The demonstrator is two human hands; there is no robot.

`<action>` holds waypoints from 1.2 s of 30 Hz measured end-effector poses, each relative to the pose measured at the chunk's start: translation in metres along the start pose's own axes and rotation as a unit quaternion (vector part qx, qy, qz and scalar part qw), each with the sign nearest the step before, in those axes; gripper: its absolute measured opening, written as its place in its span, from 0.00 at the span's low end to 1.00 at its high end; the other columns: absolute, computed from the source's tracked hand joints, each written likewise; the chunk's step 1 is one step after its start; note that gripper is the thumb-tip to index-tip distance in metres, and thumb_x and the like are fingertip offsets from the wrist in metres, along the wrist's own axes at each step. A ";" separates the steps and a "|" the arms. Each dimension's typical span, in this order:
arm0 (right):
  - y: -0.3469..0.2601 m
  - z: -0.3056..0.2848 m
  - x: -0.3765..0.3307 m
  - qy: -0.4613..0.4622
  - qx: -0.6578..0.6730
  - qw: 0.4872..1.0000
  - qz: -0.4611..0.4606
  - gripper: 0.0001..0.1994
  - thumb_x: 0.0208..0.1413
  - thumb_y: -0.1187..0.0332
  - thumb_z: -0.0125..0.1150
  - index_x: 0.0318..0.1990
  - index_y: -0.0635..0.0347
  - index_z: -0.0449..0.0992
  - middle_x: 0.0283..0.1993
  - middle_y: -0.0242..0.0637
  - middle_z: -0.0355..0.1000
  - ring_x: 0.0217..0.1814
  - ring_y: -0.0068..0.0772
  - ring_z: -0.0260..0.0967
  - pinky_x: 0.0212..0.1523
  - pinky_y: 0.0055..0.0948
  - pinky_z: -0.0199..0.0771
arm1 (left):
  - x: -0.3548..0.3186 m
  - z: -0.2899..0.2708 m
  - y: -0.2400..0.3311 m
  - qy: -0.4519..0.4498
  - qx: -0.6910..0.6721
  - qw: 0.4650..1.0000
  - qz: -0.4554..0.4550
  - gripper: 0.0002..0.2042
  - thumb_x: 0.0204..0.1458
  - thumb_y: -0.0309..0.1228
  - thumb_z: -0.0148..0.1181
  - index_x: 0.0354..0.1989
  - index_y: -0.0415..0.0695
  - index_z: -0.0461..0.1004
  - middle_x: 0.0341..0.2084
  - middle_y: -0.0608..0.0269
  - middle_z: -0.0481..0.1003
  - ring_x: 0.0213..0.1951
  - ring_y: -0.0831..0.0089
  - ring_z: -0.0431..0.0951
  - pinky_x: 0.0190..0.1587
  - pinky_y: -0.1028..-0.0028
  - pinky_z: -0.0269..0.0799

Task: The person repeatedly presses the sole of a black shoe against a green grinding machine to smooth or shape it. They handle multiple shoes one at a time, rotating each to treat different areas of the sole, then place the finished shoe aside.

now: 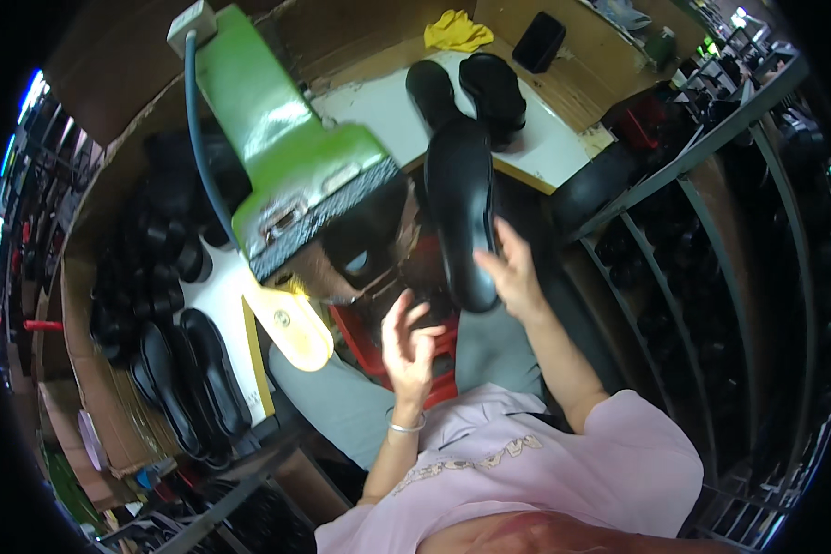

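Note:
My right hand [515, 277] grips a long black shoe sole [459, 194] near its lower end, thumb on the upper face and fingers along the right edge. The sole tilts upward and away, its far end overlapping the white tabletop. My left hand [409, 349] is raised above my lap, fingers apart, with nothing in it. Just beyond it stands a green machine [286, 148] with a dark, hollow underside. A brightly lit yellow insole-shaped piece [293, 331] juts out by the machine's lower left corner.
Two more black soles [494, 92] lie on the white tabletop [360, 106], near a yellow cloth [458, 31]. At left, several black soles [214, 369] rest by a cardboard wall [97, 369]. A metal rack [711, 240] stands close on the right. Something red [360, 342] shows between my knees.

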State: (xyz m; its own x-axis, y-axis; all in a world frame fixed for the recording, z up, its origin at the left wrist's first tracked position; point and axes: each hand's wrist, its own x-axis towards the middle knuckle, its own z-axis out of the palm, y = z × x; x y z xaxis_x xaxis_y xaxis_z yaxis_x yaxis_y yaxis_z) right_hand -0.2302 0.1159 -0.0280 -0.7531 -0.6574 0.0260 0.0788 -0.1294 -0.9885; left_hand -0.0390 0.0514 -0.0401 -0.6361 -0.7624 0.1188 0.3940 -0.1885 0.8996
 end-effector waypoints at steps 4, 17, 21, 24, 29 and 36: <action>-0.046 -0.018 0.128 0.014 -0.055 0.997 -0.047 0.18 0.51 0.77 0.57 0.51 0.70 0.71 0.45 0.39 0.74 0.44 0.28 0.71 0.47 0.26 0.70 | -0.001 -0.062 0.025 0.171 0.418 0.889 0.074 0.20 0.52 0.23 0.61 0.55 0.36 0.68 0.54 0.55 0.68 0.52 0.70 0.70 0.49 0.72 0.71; -0.018 -0.009 0.276 0.076 -0.426 0.901 -0.022 0.22 0.54 0.59 0.60 0.51 0.68 0.75 0.50 0.60 0.72 0.56 0.52 0.70 0.56 0.40 0.68 | -0.052 -0.221 0.136 0.167 0.801 0.563 -0.119 0.41 0.35 0.22 0.71 0.62 0.38 0.58 0.54 0.50 0.65 0.58 0.52 0.62 0.59 0.57 0.57; 0.003 -0.014 0.224 0.161 -0.483 0.807 -0.299 0.26 0.51 0.55 0.64 0.50 0.69 0.74 0.52 0.57 0.70 0.57 0.54 0.65 0.58 0.41 0.64 | -0.070 -0.256 0.149 0.103 0.848 0.520 0.006 0.17 0.42 0.17 0.57 0.44 0.38 0.71 0.41 0.51 0.72 0.49 0.51 0.70 0.54 0.57 0.63; 0.066 -0.075 0.161 0.094 -0.396 0.868 -0.284 0.23 0.47 0.66 0.66 0.51 0.67 0.72 0.49 0.47 0.73 0.52 0.43 0.70 0.57 0.38 0.67 | -0.068 -0.238 0.175 0.078 0.789 0.605 0.074 0.15 0.40 0.20 0.62 0.40 0.38 0.72 0.37 0.50 0.72 0.45 0.50 0.70 0.52 0.58 0.65; 0.046 0.027 0.014 -0.197 -0.130 0.970 0.054 0.31 0.48 0.73 0.70 0.60 0.65 0.64 0.60 0.44 0.66 0.59 0.27 0.66 0.52 0.28 0.73 | -0.085 -0.148 0.200 0.197 0.517 0.817 0.164 0.19 0.36 0.16 0.64 0.41 0.33 0.70 0.36 0.50 0.73 0.41 0.61 0.75 0.47 0.70 0.70; 0.069 0.047 -0.051 -0.228 0.147 0.958 0.097 0.42 0.40 0.74 0.76 0.65 0.63 0.57 0.62 0.39 0.62 0.62 0.36 0.62 0.61 0.32 0.66 | -0.041 -0.098 0.106 0.156 -0.017 0.988 0.008 0.20 0.40 0.16 0.64 0.44 0.34 0.70 0.38 0.60 0.75 0.39 0.75 0.75 0.46 0.76 0.71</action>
State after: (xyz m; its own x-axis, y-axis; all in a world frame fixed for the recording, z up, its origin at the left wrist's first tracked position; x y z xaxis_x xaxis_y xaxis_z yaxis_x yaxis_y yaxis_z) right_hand -0.1562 0.1057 -0.0905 -0.3472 -0.9375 -0.0254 0.4198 -0.1311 -0.8981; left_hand 0.0936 0.0018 0.0090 -0.3967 -0.9179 -0.0059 0.4275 -0.1904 0.8837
